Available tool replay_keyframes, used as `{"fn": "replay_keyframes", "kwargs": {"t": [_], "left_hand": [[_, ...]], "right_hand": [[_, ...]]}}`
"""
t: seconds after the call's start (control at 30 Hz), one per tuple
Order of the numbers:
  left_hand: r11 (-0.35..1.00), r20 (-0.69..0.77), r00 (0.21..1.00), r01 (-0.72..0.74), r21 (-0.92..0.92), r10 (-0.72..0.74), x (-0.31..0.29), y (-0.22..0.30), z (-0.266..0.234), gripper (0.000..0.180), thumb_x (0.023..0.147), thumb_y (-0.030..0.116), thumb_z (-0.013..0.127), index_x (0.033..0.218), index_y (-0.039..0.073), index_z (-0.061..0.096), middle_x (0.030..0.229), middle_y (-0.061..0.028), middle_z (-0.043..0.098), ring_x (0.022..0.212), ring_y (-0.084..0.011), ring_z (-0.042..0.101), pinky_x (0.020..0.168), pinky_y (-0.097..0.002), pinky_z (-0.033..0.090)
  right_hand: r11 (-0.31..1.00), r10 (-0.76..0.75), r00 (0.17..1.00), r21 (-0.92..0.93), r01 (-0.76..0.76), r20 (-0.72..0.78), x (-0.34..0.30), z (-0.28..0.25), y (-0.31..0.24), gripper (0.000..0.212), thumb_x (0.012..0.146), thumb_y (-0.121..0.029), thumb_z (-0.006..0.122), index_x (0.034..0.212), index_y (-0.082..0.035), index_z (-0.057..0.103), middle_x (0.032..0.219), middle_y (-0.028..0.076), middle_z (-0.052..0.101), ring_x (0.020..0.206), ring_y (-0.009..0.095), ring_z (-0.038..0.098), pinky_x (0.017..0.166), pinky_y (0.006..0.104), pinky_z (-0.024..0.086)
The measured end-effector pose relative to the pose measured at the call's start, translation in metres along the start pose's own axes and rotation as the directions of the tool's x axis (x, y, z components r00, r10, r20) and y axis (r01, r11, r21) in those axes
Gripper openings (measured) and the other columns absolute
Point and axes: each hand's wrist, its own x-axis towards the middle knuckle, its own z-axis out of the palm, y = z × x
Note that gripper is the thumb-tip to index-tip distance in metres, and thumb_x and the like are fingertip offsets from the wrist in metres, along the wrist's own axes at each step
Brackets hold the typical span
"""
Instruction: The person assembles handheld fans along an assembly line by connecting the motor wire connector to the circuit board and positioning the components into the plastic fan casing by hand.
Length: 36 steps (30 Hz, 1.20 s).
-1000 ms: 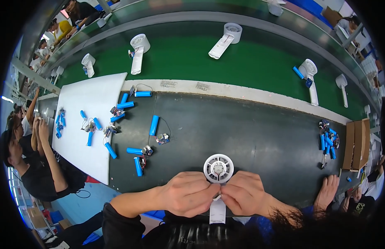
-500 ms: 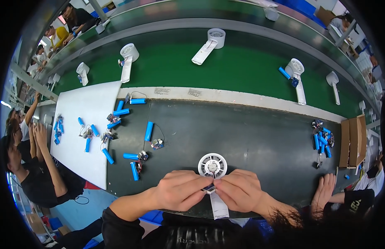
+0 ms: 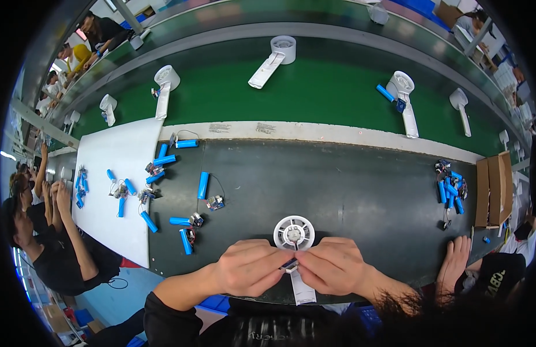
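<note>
White handheld fan (image 3: 295,254) lies flat on the dark table (image 3: 349,191) right between the two hands, its round grilled head (image 3: 294,232) just beyond the fingertips and its slim handle (image 3: 303,289) running back toward the person, so the long axis goes from the body outward, head pointing away. The left hand (image 3: 249,268) and the right hand (image 3: 332,266) meet fingertip to fingertip over the neck of the fan, both pinched on a small dark part (image 3: 290,265) there; what exactly that part is cannot be made out.

The table is a dark mat along a green conveyor belt (image 3: 314,92) lying farther out from the hands, in a workshop with other people seated along the line. Out to the left of the left hand lie loose blue cylindrical cells (image 3: 202,185) with small wired circuit boards (image 3: 214,203), and farther left a white sheet (image 3: 115,191) carrying more of them. Well to the right of the right hand sits another heap of blue cells (image 3: 451,189) beside a cardboard box (image 3: 494,191), and another person's hand (image 3: 456,266) rests on the table edge. More white fans (image 3: 272,61) ride the belt.
</note>
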Motion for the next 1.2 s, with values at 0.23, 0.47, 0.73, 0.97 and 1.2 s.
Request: {"fn": "replay_keyframes", "kwargs": {"t": [0.23, 0.47, 0.73, 0.97, 1.2], "left_hand": [[0.998, 0.020, 0.998, -0.065, 0.017, 0.064, 0.000, 0.000, 0.000, 0.031, 0.069, -0.001, 0.066, 0.097, -0.013, 0.066, 0.079, -0.0169, 0.065, 0.055, -0.0274, 0.059, 0.049, -0.0355, 0.050], [0.996, 0.040, 0.995, -0.094, 0.003, 0.094, 0.000, -0.003, 0.002, 0.031, 0.068, -0.001, 0.067, 0.097, -0.013, 0.066, 0.081, -0.0174, 0.065, 0.056, -0.0275, 0.060, 0.050, -0.0352, 0.051], [0.994, 0.072, 0.992, -0.105, -0.028, 0.107, 0.004, -0.002, -0.003, 0.030, 0.066, -0.005, 0.069, 0.094, -0.014, 0.065, 0.078, -0.0159, 0.062, 0.054, -0.0253, 0.058, 0.049, -0.0337, 0.049], [0.993, 0.108, 0.988, -0.110, -0.035, 0.114, 0.006, -0.002, -0.006, 0.029, 0.066, -0.004, 0.069, 0.094, -0.013, 0.066, 0.079, -0.0143, 0.061, 0.055, -0.0241, 0.058, 0.050, -0.0332, 0.049], [0.991, 0.135, 0.982, -0.135, -0.001, 0.134, 0.007, 0.000, -0.008, 0.030, 0.065, -0.004, 0.070, 0.094, -0.013, 0.066, 0.082, -0.0143, 0.060, 0.055, -0.0227, 0.056, 0.049, -0.0322, 0.047]], "right_hand": [[0.999, -0.019, 1.000, 0.040, 0.019, -0.009, -0.006, 0.002, 0.000, 0.025, 0.068, 0.005, 0.073, 0.091, 0.006, 0.066, 0.080, 0.012, 0.067, 0.053, 0.022, 0.061, 0.047, 0.0305, 0.053], [0.999, -0.034, 0.999, 0.032, 0.035, -0.012, -0.008, 0.002, 0.000, 0.027, 0.068, 0.001, 0.077, 0.092, 0.006, 0.066, 0.079, 0.008, 0.057, 0.053, 0.020, 0.056, 0.047, 0.0296, 0.048], [0.994, 0.040, 0.999, 0.103, -0.042, 0.019, -0.006, 0.002, -0.003, 0.025, 0.067, 0.000, 0.076, 0.090, 0.002, 0.067, 0.076, 0.006, 0.056, 0.053, 0.020, 0.058, 0.049, 0.0304, 0.050], [0.997, 0.033, 0.999, 0.076, -0.033, 0.002, -0.008, 0.004, -0.004, 0.024, 0.067, -0.001, 0.076, 0.088, 0.001, 0.066, 0.075, 0.005, 0.055, 0.053, 0.020, 0.058, 0.049, 0.0302, 0.050], [0.998, 0.026, 0.999, 0.057, -0.027, 0.018, -0.008, 0.003, -0.006, 0.024, 0.068, -0.002, 0.075, 0.089, 0.001, 0.065, 0.072, 0.005, 0.050, 0.051, 0.019, 0.055, 0.046, 0.0304, 0.047]]}}
